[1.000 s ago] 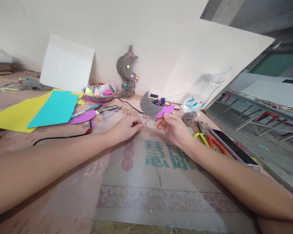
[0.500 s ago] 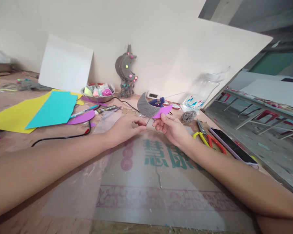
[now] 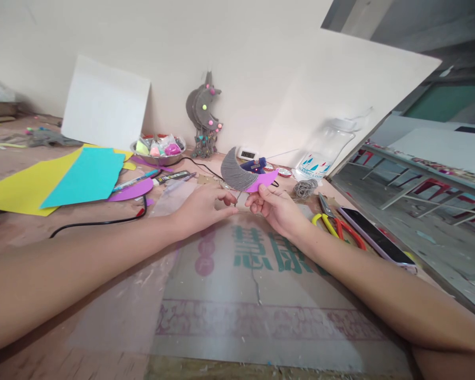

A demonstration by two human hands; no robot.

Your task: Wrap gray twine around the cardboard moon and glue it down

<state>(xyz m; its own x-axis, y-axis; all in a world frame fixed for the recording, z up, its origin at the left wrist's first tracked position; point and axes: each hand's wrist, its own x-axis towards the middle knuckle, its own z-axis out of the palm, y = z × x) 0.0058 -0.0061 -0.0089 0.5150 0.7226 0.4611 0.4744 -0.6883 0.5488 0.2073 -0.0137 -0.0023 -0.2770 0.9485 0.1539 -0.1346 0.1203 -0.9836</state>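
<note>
In the middle of the frame, a paper moon (image 3: 236, 172) is held up over the table (image 3: 8, 163), and most of it is wrapped in gray yarn. Its purple tip (image 3: 266, 180) is bare and points to the right. The right hand (image 3: 280, 210) has its thumb and fingers pressed on this end, so that grip is pinching the purple paper. A short bit of loose yarn (image 3: 240, 196) hangs from the low edge of the moon, down to the left hand (image 3: 206, 209). That hand has its thumb and first finger close to each other by the yarn, but they are so small here that I cannot tell if this grip is squeezing it or just touching it. To wind well, the yarn should be pulled snug, but not so hard that the thin paper bends. Each new loop should lie right next to the last one, with no gaps and no bumps on top. The right hand should pinch near the end of the tip and keep its fingers out of the yarn's way. The tip gets skinny, so loops could slip off there; small, slow turns would be best. A tangled bundle of yarn (image 3: 305, 188) lies just right of the right hand, with scissors (image 3: 328, 208) near it.
</note>
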